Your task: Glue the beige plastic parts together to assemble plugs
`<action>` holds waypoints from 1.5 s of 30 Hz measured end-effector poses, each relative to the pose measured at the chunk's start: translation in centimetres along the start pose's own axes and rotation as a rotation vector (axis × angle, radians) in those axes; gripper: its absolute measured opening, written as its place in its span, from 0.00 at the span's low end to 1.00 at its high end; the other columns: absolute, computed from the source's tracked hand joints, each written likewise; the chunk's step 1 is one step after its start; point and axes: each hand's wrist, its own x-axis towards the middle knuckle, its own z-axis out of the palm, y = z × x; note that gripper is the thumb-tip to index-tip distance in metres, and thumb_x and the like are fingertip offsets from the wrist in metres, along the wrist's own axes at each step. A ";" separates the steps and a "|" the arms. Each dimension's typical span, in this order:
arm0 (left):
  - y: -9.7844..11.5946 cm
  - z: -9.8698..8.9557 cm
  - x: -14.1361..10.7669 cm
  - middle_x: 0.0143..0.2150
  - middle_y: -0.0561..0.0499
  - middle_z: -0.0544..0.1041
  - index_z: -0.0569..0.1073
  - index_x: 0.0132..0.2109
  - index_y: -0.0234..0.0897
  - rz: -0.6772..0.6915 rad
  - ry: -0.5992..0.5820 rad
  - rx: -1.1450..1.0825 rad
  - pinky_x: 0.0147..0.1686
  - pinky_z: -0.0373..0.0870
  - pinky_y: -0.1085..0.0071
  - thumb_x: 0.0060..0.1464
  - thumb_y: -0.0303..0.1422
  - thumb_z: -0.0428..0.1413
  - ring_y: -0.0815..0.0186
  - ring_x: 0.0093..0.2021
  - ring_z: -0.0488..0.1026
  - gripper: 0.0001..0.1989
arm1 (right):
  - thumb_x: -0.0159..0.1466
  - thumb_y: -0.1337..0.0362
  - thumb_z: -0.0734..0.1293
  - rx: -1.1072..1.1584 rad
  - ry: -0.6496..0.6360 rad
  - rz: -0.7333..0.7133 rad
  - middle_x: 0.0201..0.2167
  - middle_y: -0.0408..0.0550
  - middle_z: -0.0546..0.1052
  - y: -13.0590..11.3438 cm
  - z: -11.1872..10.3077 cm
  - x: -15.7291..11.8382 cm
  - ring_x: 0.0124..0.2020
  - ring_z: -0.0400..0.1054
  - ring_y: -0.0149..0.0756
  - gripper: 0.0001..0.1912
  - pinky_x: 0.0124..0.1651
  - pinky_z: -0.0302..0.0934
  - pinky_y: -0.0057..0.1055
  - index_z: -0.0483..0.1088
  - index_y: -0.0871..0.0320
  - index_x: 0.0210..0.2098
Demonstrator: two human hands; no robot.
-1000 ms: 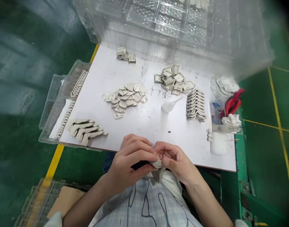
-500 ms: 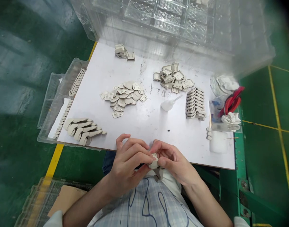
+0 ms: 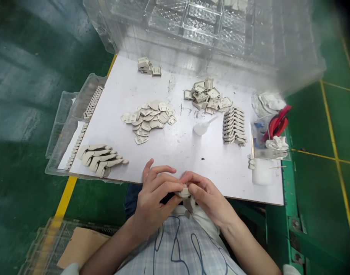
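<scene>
My left hand (image 3: 154, 196) and my right hand (image 3: 205, 194) meet at the near edge of the white board (image 3: 175, 149), both pinching one small beige plastic part (image 3: 187, 198) between the fingertips. A tab of the part hangs down below the fingers. Beyond the hands lie a loose heap of flat beige pieces (image 3: 149, 120), a fanned row of long beige pieces (image 3: 102, 158) at the left, a heap of square beige clips (image 3: 207, 95) and a neat stack of assembled parts (image 3: 234, 126).
A small white squeeze bottle (image 3: 203, 126) lies mid-board. A clear box with red-handled pliers (image 3: 273, 131) and a white cup (image 3: 262, 172) stand at the right. Clear plastic trays (image 3: 209, 26) rise behind the board; a clear tray (image 3: 74, 122) holds rows of parts at the left.
Both hands have shifted slightly while turning the beige part between the fingers. My left index finger has lifted and spread away. The view has moved a little.
</scene>
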 end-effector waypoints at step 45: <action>0.0 1.0 0.0 0.36 0.51 0.78 0.75 0.43 0.38 0.043 0.198 -0.072 0.36 0.79 0.69 0.59 0.20 0.60 0.65 0.37 0.76 0.09 | 0.61 0.44 0.74 -0.581 0.242 -0.393 0.43 0.47 0.75 -0.3 0.6 -2.0 0.41 0.67 0.39 0.28 0.47 0.65 0.36 0.71 0.48 0.55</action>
